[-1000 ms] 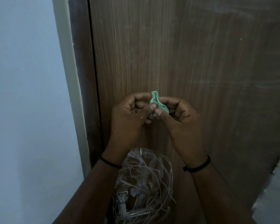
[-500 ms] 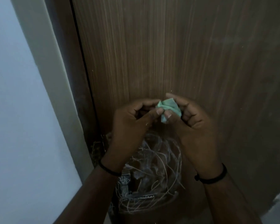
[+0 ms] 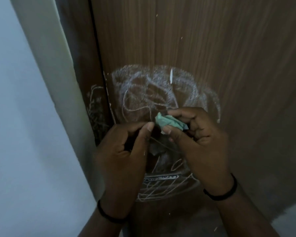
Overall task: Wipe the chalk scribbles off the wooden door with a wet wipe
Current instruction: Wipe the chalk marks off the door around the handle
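White chalk scribbles (image 3: 154, 93) cover the lower part of the brown wooden door (image 3: 229, 57), with more lines running down behind my hands and some on the door frame (image 3: 94, 103). My right hand (image 3: 198, 137) pinches a crumpled green wet wipe (image 3: 167, 123) between thumb and fingers, just in front of the scribbles. My left hand (image 3: 125, 149) has its fingers curled, and its thumb and forefinger meet at the wipe's left tip. The scribbles' middle is hidden by both hands.
A pale wall (image 3: 20, 134) and a cream door jamb (image 3: 55, 74) stand to the left of the door. A strip of light floor (image 3: 290, 219) shows at the bottom right. Each of my wrists wears a black band.
The view has tilted down, so the scribbles now fill the middle of the frame. The wipe has shifted more into my right hand's fingers, and both hands sit lower against the door.
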{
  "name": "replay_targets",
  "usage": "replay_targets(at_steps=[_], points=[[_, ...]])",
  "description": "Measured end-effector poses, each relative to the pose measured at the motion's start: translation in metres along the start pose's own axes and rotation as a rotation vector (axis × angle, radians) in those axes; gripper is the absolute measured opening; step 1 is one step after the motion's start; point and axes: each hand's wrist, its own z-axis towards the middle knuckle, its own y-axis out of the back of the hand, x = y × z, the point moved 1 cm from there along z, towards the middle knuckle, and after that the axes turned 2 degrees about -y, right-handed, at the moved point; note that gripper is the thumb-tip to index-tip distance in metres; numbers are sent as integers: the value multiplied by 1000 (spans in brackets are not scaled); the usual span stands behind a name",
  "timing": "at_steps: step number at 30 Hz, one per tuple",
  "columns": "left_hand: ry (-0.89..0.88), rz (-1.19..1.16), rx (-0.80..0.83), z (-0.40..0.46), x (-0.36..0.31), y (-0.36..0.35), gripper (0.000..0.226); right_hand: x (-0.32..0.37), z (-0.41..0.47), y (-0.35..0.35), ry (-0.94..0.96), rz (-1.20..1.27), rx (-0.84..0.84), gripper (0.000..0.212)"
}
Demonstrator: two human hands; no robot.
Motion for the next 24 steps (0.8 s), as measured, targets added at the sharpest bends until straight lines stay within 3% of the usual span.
replay_targets(at_steps=[3, 6, 13, 19, 24], points=[[97, 107, -31, -28, 16, 10, 2, -11, -20, -13, 12, -58, 10, 22], [178, 218, -2, -48, 31, 14, 11, -23, -36, -21, 91, -156, 1, 20], [45, 360, 7, -83, 40, 12, 4, -37, -57, -30, 205, -309, 9, 20], [45, 308, -41, -86, 48, 12, 11, -34, -54, -40, 187, -283, -64, 19], [137, 198, -44, -89, 47, 14, 14, -28, -47, -53, 276, -456, -21, 16]])
